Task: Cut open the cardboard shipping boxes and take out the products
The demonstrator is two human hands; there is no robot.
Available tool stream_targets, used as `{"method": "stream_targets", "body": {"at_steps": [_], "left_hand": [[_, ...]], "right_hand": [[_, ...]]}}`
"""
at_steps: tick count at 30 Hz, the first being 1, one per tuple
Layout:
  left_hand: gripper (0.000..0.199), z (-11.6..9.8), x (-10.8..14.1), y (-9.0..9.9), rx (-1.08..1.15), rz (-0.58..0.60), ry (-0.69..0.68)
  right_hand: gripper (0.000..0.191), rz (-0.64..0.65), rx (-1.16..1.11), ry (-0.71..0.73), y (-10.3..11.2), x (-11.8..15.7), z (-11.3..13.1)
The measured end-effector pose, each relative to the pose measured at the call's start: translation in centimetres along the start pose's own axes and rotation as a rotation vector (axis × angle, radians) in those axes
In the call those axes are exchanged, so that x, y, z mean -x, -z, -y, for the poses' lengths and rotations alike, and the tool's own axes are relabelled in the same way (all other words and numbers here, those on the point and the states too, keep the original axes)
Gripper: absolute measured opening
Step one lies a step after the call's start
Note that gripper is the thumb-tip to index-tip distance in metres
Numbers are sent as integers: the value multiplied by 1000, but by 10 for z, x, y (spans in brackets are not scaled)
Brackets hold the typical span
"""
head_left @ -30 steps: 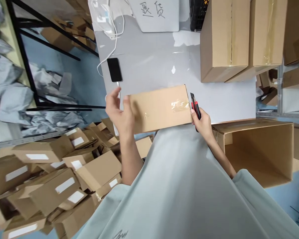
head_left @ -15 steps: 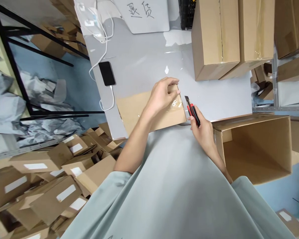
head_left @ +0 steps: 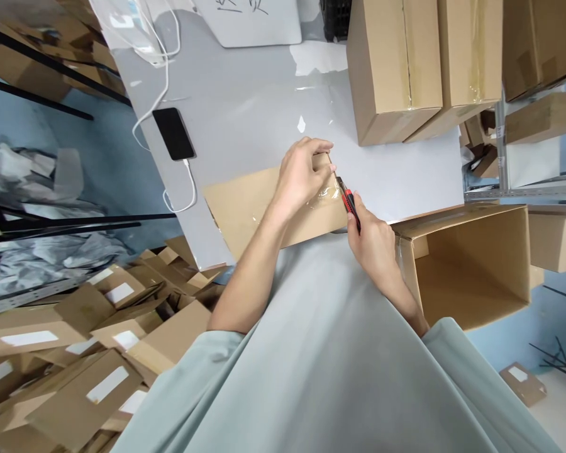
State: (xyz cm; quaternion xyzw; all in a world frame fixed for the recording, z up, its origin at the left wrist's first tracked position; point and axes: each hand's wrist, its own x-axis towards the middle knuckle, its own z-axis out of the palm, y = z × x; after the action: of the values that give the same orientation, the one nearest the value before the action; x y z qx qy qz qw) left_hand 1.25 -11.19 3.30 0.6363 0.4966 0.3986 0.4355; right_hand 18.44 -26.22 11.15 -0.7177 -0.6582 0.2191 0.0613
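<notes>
A flat brown cardboard box with shiny clear tape near its right end lies at the table's front edge. Across its right part rests my left hand, fingers curled over the far right corner and gripping it. My right hand is closed around a red and black utility knife. The knife's tip is at the box's right edge, just below my left fingertips; whether it cuts in cannot be made out.
A phone with a white cable lies on the grey table. Tall cartons stand at the back right. An open carton is right of my right hand. Many small boxes are heaped at lower left.
My right hand has brought the knife left, up to the box's right edge. My left hand keeps its hold on the box. The whole view has shifted a little.
</notes>
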Motion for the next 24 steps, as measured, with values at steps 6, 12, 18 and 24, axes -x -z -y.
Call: {"method": "stream_targets", "body": {"at_steps": [6, 12, 18, 24], "left_hand": [[36, 12, -3, -3, 0, -7, -30], [37, 17, 0, -9, -49, -23, -36], [34, 11, -1, -16, -103, -6, -61], [45, -19, 28, 11, -184, -103, -82]], "right_hand": [[69, -10, 166, -8, -2, -9, 33], [70, 19, 196, 36, 9, -1, 43], [66, 109, 292, -40, 13, 39, 27], [62, 106, 189, -34, 35, 48, 6]]}}
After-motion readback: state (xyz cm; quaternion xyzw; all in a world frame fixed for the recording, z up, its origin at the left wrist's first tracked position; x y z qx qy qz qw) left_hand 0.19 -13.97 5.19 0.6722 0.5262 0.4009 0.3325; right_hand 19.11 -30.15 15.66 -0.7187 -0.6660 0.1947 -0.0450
